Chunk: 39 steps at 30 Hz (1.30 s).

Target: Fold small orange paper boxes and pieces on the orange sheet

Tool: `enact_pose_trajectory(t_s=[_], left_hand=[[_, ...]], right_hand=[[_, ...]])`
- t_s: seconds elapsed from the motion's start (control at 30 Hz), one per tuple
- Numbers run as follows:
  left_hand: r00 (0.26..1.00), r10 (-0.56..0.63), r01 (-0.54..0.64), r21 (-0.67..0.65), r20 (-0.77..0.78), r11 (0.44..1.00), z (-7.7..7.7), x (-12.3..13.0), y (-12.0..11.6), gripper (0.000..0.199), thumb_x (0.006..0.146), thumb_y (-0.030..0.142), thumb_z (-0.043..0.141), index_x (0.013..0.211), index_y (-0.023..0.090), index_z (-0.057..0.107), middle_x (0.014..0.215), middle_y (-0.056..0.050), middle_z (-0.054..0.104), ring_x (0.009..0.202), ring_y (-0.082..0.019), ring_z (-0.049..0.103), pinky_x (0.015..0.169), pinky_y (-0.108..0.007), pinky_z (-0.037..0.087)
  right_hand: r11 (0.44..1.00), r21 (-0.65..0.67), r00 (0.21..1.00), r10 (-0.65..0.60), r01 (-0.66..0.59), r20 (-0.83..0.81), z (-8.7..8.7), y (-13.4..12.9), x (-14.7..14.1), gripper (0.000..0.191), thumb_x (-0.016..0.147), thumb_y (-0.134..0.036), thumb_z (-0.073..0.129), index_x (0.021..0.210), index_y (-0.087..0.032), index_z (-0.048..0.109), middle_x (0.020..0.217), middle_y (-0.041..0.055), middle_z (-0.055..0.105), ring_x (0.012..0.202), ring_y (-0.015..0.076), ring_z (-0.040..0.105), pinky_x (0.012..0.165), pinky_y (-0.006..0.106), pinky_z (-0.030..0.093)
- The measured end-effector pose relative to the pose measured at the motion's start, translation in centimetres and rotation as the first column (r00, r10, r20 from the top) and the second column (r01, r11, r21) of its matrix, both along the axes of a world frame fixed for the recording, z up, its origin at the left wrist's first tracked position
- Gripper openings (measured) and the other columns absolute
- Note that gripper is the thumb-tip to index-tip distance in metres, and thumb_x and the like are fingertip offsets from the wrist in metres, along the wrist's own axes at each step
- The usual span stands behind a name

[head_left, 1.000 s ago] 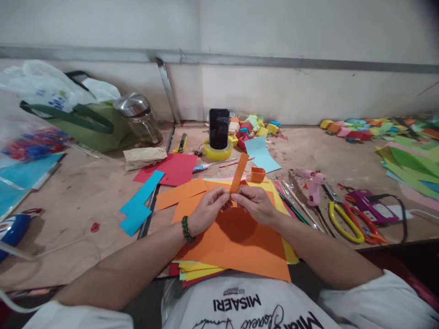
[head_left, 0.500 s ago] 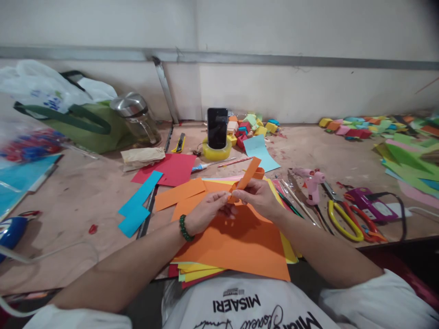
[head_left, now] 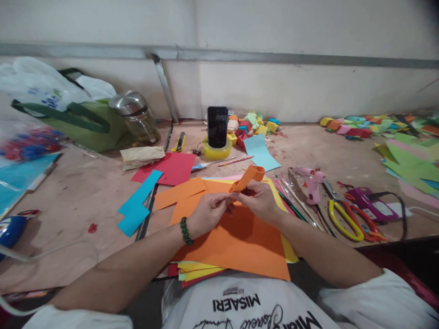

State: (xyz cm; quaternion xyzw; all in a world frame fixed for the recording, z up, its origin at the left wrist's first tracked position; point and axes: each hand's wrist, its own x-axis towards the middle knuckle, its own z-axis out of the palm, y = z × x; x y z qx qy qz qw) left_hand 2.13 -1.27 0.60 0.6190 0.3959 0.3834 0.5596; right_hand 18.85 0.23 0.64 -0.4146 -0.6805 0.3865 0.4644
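An orange paper strip (head_left: 247, 178), folded and looped at its far end, is held between my two hands over the stack of coloured paper. My left hand (head_left: 211, 212), with a green bead bracelet at the wrist, pinches its near end between thumb and fingertips. My right hand (head_left: 261, 201) is closed around its side, thumb meeting the left fingertips. The fingers hide part of the folds. Beneath lies an orange sheet (head_left: 240, 246) on top of the stack. Another cut orange strip (head_left: 180, 193) rests at its left edge.
Blue strips (head_left: 139, 201) and a red sheet (head_left: 168, 170) lie left. A phone (head_left: 217, 127) stands in a yellow tape roll (head_left: 216, 151). Folded paper pieces (head_left: 252, 125) are heaped behind. Right are a pink glue gun (head_left: 312, 183), scissors (head_left: 345, 221) and a purple power strip (head_left: 366, 205).
The orange strip's upright end has been lowered and folded toward the loop. Both hands have drawn closer, with the thumbs pressed together on its near end.
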Motion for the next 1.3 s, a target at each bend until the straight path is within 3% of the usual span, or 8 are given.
enact_pose_trajectory(t_s=[0.23,0.37,0.5,0.63,0.83,0.97,1.17,1.3], left_hand=[[0.995,0.035,-0.025,-0.096,0.096,0.995,0.2,0.0,0.1,0.036,0.072,0.051,0.069,0.067,0.015,0.072,0.064,-0.006,0.071,0.060,-0.017,0.067,0.063,-0.030,0.057],[0.985,0.095,-0.065,-0.196,0.148,0.978,0.2,-0.2,0.2,0.033,0.068,0.048,0.072,0.066,0.016,0.072,0.061,-0.004,0.069,0.056,-0.016,0.064,0.060,-0.028,0.056],[0.972,0.148,-0.105,-0.226,0.182,0.968,-0.3,-0.2,0.1,0.031,0.069,0.045,0.072,0.063,0.015,0.070,0.057,-0.002,0.065,0.055,-0.013,0.059,0.057,-0.024,0.051],[0.966,0.157,-0.107,-0.236,0.206,0.966,-0.5,0.2,-0.2,0.036,0.069,0.051,0.072,0.067,0.015,0.069,0.064,-0.003,0.067,0.060,-0.013,0.058,0.060,-0.024,0.050],[0.966,0.133,-0.090,-0.193,0.223,0.977,-0.1,0.4,-0.6,0.039,0.074,0.055,0.066,0.076,0.016,0.067,0.075,-0.004,0.067,0.070,-0.015,0.060,0.069,-0.027,0.051],[0.975,0.122,-0.117,-0.037,0.185,0.992,-0.1,0.4,-0.5,0.034,0.080,0.049,0.063,0.080,0.016,0.066,0.078,-0.004,0.067,0.073,-0.015,0.059,0.072,-0.027,0.050],[0.989,0.145,-0.148,0.157,0.030,0.976,0.2,0.0,-0.5,0.020,0.085,0.035,0.056,0.085,0.018,0.066,0.078,-0.005,0.068,0.074,-0.017,0.062,0.073,-0.029,0.051],[0.988,0.151,-0.143,0.203,-0.028,0.969,0.3,0.0,-0.7,0.016,0.085,0.030,0.054,0.082,0.019,0.066,0.078,-0.004,0.069,0.074,-0.017,0.063,0.075,-0.029,0.050]], right_hand=[[0.953,0.301,0.988,-0.011,-0.037,0.154,0.2,-0.1,0.6,0.015,0.085,-0.029,0.063,0.077,-0.019,0.072,0.073,0.0046,0.068,0.065,0.0147,0.061,0.058,0.027,0.051],[0.812,0.552,0.970,0.069,-0.190,0.232,0.1,-0.1,0.9,0.016,0.089,-0.018,0.056,0.093,-0.021,0.071,0.080,0.0048,0.067,0.070,0.0131,0.063,0.060,0.024,0.053],[0.653,0.712,0.939,0.000,-0.260,0.344,0.0,-0.3,1.0,0.024,0.091,-0.009,0.050,0.107,-0.018,0.066,0.082,0.0060,0.065,0.069,0.0127,0.060,0.057,0.023,0.051],[0.580,0.744,0.878,-0.099,-0.331,0.468,0.2,-0.6,1.3,0.028,0.093,-0.010,0.046,0.113,-0.018,0.063,0.081,0.0067,0.065,0.069,0.0148,0.058,0.059,0.027,0.051],[0.603,0.722,0.858,-0.117,-0.339,0.501,0.6,-0.3,1.4,0.027,0.093,-0.010,0.044,0.107,-0.019,0.065,0.083,0.0076,0.066,0.071,0.0158,0.060,0.061,0.028,0.052],[0.605,0.739,0.882,-0.123,-0.297,0.455,0.6,-0.1,1.2,0.025,0.088,-0.008,0.047,0.101,-0.018,0.066,0.086,0.0090,0.066,0.074,0.0161,0.061,0.062,0.028,0.053],[0.802,0.584,0.960,-0.051,-0.125,0.276,0.7,0.0,1.0,0.011,0.088,-0.018,0.053,0.095,-0.019,0.062,0.081,0.0060,0.065,0.070,0.0144,0.063,0.061,0.026,0.054],[0.784,0.611,0.955,-0.086,-0.112,0.286,0.6,0.0,0.7,0.007,0.089,-0.022,0.058,0.085,-0.020,0.063,0.074,0.0040,0.064,0.065,0.0127,0.062,0.058,0.023,0.052]])
